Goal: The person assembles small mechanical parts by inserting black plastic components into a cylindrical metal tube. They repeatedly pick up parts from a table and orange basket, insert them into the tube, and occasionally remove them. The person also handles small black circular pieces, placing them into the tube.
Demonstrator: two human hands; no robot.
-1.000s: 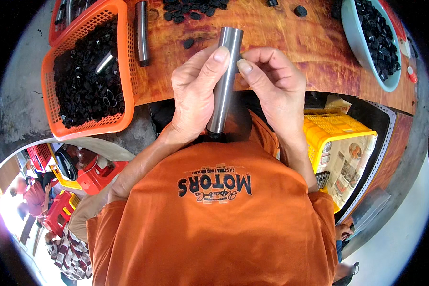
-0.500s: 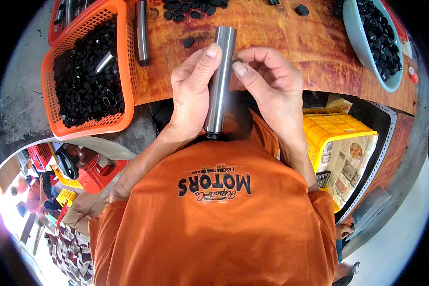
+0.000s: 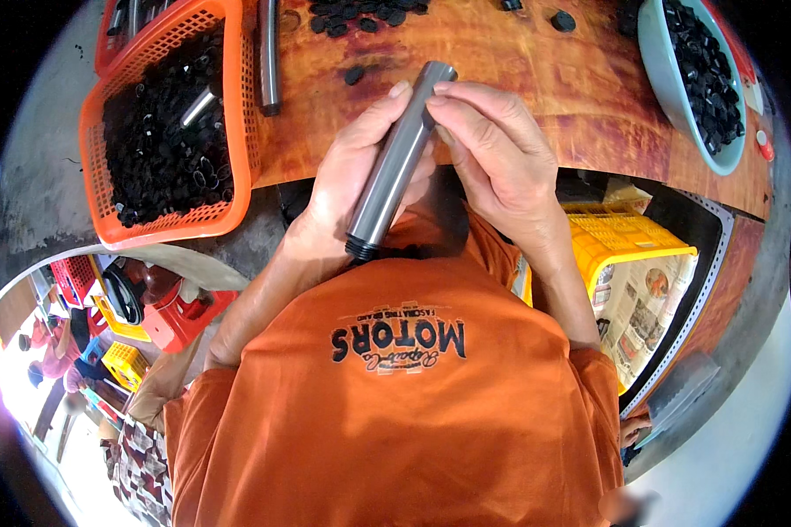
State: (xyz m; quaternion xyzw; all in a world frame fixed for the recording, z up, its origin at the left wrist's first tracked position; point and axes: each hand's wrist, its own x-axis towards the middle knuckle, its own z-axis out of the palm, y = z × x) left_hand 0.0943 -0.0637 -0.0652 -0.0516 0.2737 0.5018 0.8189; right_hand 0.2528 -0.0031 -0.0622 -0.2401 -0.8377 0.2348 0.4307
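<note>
A smooth grey metal tube (image 3: 399, 158) slants across in front of my chest, its upper end leaning right. Dark threading shows at its lower end. My left hand (image 3: 347, 171) is closed round the middle of the tube, thumb along the near side. Bent fingers of my right hand (image 3: 499, 145) press against the tube's upper right side, close to its end. Whether a small piece sits under those fingertips is hidden. On the wooden table (image 3: 545, 97) beyond lie small black oval caps (image 3: 360, 12), with a single cap (image 3: 353, 75) nearer the tube.
An orange basket (image 3: 244, 167) of black parts stands at left, beside another dark-ended tube (image 3: 269, 61). At far right is a pale blue bowl (image 3: 664, 97) of black pieces. A yellow crate (image 3: 624, 241) lined with newspaper sits below the table edge. Another person's patterned clothing (image 3: 142, 465) shows lower left.
The tube has tilted, its top moving right and its threaded end left. My right hand, earlier pinching a small dark piece beside the tube, now has its fingertips against the tube's upper end.
</note>
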